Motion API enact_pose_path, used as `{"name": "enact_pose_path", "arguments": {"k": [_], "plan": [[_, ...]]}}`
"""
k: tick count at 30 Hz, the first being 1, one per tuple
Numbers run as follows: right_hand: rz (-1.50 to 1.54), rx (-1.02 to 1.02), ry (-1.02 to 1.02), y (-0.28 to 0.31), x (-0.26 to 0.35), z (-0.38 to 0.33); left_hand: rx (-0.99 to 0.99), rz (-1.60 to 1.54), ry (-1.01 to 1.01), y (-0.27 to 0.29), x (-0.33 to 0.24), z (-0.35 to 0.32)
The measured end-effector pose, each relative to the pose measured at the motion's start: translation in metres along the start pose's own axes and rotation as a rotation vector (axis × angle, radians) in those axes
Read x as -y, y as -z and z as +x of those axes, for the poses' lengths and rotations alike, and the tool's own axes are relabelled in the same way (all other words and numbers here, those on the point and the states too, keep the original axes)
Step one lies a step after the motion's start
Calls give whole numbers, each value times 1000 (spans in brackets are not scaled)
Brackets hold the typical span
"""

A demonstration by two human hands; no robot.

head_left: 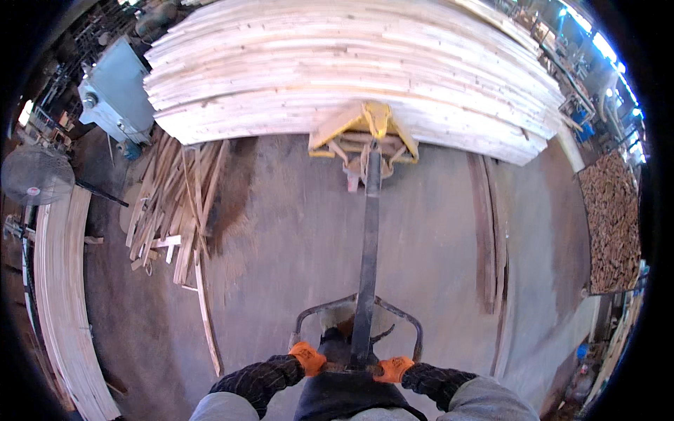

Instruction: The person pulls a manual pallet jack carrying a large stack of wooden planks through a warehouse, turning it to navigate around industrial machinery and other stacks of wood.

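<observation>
Both of my hands wear orange gloves and grip the looped handle (358, 309) of a pallet jack. My left hand (308, 358) holds the left part of the handle bar, my right hand (393, 368) the right part. The dark tiller shaft (370, 231) runs away from me to the yellow jack body (365, 133). The jack's forks sit hidden under a tall stack of pale wooden boards (351, 63).
Loose wood offcuts (172, 203) lie on the concrete floor at the left. A curved stack of boards (63, 295) and a fan (35, 175) stand at the far left. A grey machine (116, 88) is at the upper left. A bin of wood chips (614, 217) is on the right.
</observation>
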State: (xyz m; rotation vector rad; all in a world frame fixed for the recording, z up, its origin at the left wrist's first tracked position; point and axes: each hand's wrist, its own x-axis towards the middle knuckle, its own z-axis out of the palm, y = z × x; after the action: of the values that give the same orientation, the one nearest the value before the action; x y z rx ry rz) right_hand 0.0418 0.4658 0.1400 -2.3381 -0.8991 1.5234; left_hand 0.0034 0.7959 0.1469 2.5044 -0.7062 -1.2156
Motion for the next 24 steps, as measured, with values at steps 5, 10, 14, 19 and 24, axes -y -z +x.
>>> {"name": "enact_pose_path", "arguments": {"k": [5, 10, 14, 19, 24], "plan": [[-52, 146, -97, 110, 51, -72, 65, -13, -30, 72, -9, -48], [31, 262, -91, 145, 67, -92, 57, -22, -141, 150, -29, -79], [-22, 128, 65, 97, 50, -69, 129, -25, -82, 91, -27, -64], [-44, 199, -63, 17, 17, -18, 29, -53, -71, 15, -6, -18], [-44, 109, -55, 21, 13, -21, 35, -28, -65, 32, -8, -19]]}}
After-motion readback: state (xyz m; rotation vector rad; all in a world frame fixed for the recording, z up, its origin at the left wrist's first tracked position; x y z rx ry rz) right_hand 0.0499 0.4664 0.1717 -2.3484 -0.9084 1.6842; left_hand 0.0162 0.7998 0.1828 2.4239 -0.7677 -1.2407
